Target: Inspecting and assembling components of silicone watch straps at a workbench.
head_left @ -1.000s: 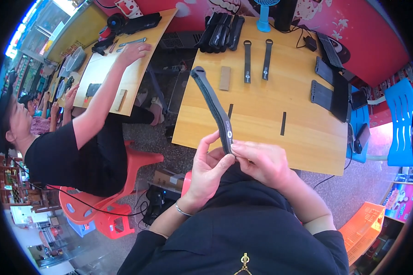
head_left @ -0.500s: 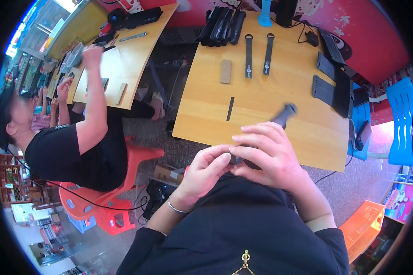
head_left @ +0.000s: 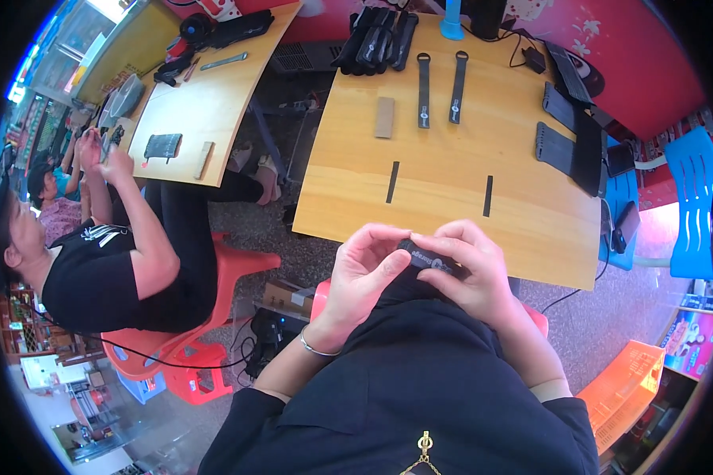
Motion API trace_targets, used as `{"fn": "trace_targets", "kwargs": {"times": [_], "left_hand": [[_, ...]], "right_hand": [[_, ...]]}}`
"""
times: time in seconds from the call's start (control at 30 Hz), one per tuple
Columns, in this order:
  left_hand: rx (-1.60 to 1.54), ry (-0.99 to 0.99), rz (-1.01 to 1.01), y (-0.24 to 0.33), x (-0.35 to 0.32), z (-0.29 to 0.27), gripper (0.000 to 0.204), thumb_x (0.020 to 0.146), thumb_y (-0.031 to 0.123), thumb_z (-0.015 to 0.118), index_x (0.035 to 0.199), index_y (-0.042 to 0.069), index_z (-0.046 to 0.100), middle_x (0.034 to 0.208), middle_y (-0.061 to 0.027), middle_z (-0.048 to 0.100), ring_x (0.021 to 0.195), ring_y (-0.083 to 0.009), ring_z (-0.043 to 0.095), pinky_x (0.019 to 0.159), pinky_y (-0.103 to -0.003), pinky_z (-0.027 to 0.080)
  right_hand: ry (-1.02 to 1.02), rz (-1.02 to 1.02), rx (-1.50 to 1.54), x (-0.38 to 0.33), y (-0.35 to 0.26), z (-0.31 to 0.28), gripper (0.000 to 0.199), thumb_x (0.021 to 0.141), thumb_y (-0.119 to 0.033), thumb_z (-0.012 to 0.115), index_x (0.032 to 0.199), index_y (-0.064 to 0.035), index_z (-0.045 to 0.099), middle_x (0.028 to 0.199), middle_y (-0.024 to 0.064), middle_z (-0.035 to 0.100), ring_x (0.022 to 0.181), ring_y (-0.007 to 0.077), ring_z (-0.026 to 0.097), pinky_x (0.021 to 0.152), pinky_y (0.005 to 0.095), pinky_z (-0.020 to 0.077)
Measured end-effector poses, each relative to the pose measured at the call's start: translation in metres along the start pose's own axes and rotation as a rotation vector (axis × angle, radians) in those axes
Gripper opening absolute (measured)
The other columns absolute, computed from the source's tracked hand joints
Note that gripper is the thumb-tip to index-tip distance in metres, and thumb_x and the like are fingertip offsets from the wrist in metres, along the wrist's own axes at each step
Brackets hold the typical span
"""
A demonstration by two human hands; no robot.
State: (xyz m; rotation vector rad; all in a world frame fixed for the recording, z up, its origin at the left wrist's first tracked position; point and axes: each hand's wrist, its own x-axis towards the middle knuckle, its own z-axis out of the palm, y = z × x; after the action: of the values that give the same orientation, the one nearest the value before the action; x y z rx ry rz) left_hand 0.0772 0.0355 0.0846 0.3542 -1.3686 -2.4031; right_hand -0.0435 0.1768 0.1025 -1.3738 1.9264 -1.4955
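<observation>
Black rolled strap [head_left: 425,257] between both hands [head_left: 420,277]

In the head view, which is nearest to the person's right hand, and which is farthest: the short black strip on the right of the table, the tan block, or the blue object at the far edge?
From the right hand:
1. Short black strip, just ahead of the hand, on the table's right part.
2. Tan block, farther back and to the left.
3. Blue object, at the table's far edge.
</observation>
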Motion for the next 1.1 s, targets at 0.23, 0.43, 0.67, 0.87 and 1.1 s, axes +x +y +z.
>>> {"fn": "trace_targets", "kwargs": {"times": [0.23,0.43,0.67,0.87,1.1], "left_hand": [[0.019,-0.047,0.126,0.000,0.004,-0.002,0.027,0.081,-0.007,0.067,0.107,-0.004,0.059,0.104,-0.0124,0.064,0.098,-0.0154,0.062,0.088,-0.028,0.051],[0.066,-0.001,0.226,-0.002,0.005,-0.006,0.027,0.080,-0.009,0.067,0.105,-0.004,0.061,0.105,-0.0150,0.064,0.094,-0.0172,0.064,0.085,-0.029,0.053],[0.189,-0.052,0.184,-0.001,0.000,-0.006,0.026,0.079,-0.009,0.069,0.103,-0.005,0.063,0.103,-0.0137,0.063,0.091,-0.0157,0.065,0.078,-0.025,0.055],[0.300,-0.038,0.251,-0.005,0.000,-0.006,0.027,0.077,-0.007,0.071,0.103,-0.004,0.064,0.100,-0.0119,0.063,0.087,-0.0134,0.064,0.075,-0.024,0.054],[0.404,-0.086,0.298,-0.010,-0.001,-0.010,0.026,0.076,-0.005,0.074,0.101,-0.003,0.066,0.097,-0.0101,0.062,0.085,-0.0115,0.063,0.071,-0.021,0.052]], "right_hand": [[0.132,0.029,0.251,0.002,0.010,0.009,0.031,0.072,-0.005,0.076,0.102,-0.0049,0.066,0.094,0.0088,0.065,0.087,0.0195,0.060,0.070,0.0297,0.0489],[0.198,-0.203,-0.239,0.009,0.003,0.005,0.019,0.074,-0.005,0.075,0.091,-0.0056,0.068,0.090,0.0056,0.067,0.079,0.0163,0.063,0.061,0.0255,0.0490],[0.223,0.078,0.061,0.002,-0.006,0.011,0.016,0.073,-0.007,0.076,0.088,-0.0056,0.070,0.079,0.0068,0.069,0.060,0.0146,0.064,0.053,0.0250,0.0491],[0.197,-0.002,-0.108,0.001,-0.009,0.007,0.015,0.074,-0.007,0.074,0.089,-0.0050,0.070,0.076,0.0076,0.069,0.063,0.0163,0.067,0.057,0.0257,0.0510],[0.179,0.037,-0.016,-0.003,-0.004,0.007,0.013,0.075,-0.006,0.073,0.087,-0.0037,0.071,0.077,0.0092,0.069,0.063,0.0178,0.067,0.057,0.0266,0.0515]]}}
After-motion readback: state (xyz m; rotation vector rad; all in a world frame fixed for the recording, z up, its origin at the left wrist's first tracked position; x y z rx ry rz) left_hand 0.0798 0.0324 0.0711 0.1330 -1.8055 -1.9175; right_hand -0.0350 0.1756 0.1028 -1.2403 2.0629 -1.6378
